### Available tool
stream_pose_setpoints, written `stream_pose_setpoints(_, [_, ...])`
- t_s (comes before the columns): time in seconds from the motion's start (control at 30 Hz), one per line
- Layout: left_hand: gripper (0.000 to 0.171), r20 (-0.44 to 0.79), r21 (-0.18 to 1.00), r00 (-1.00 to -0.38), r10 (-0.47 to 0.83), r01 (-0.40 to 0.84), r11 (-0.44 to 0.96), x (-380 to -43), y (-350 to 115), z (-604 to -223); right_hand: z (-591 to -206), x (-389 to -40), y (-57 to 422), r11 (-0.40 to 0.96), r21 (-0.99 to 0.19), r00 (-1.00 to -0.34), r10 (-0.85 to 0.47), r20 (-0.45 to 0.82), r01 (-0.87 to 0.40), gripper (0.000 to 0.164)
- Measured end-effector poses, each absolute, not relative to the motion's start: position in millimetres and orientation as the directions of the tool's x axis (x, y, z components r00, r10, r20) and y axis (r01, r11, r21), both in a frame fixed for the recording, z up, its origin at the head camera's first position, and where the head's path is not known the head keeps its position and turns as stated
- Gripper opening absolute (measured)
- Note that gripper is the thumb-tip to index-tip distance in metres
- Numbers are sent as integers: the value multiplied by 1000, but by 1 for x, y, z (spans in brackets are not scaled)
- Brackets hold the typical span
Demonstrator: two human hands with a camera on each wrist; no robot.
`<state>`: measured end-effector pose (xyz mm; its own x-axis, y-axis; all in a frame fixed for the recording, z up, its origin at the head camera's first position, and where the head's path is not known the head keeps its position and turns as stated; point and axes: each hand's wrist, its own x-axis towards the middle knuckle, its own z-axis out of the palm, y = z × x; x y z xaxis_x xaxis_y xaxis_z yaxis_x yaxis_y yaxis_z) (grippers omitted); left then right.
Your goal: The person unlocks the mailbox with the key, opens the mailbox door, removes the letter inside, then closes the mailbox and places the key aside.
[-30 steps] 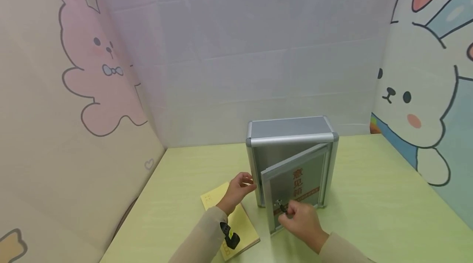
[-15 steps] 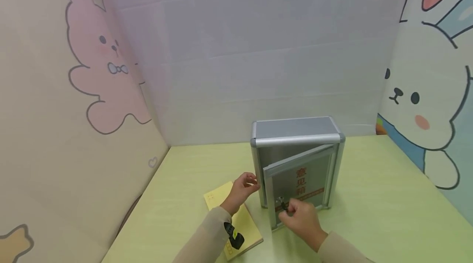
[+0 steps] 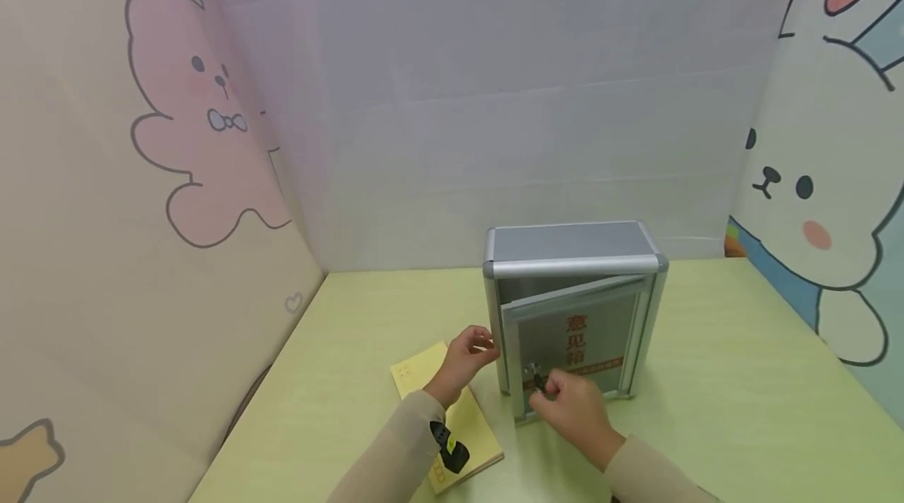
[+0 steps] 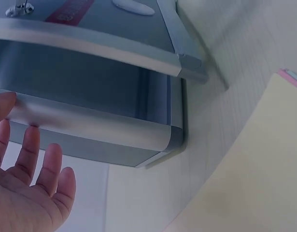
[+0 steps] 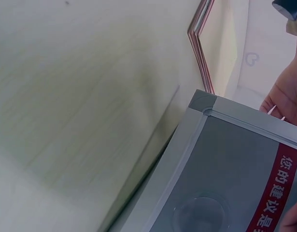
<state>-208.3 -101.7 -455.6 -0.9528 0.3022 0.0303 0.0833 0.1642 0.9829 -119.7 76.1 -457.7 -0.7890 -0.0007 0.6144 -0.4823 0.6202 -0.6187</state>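
Note:
A grey metal suggestion box point(image 3: 572, 244) stands upright, its framed front door point(image 3: 575, 330) hinged at the right and partly swung out. Red characters and a red stripe mark the door. My right hand point(image 3: 575, 409) pinches a black-headed key point(image 3: 539, 382) at the door's lock point(image 3: 533, 369). My left hand point(image 3: 462, 362) is at the box's left edge. In the left wrist view, its thumb touches the front rim point(image 4: 90, 118) and relaxed fingers point(image 4: 30, 150) reach the side wall. Only a bit of the right hand shows in the right wrist view.
A stack of yellow envelopes point(image 3: 466, 428) lies on the pale green table point(image 3: 734, 385), partly under the left forearm. A white cloth wall point(image 3: 508, 95) rises behind the box. Rabbit-printed panels point(image 3: 812, 173) stand at both sides.
The right hand has swung the door inward, so the gap on the left is narrower. The left hand keeps its place at the box's edge. The head view has shifted slightly.

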Motion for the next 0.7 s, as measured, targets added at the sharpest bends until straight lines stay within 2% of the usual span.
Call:
stream_pose_setpoints(0.17, [18,17,985,-957,290,65,160,-209,-101,-458,-454,-124,75,609,-672,-851,-9,525,-421,26])
stream_pose_setpoints(0.47, [18,11,985,-962,274,58,164,-208,-99,-460,-453,-130,76,636,-611,-809,-36,586,-471,26])
stream_pose_setpoints(0.7, [21,23,983,-965,261,70,170,-208,-98,-462,-452,-135,73,655,-612,-831,-45,554,-444,26])
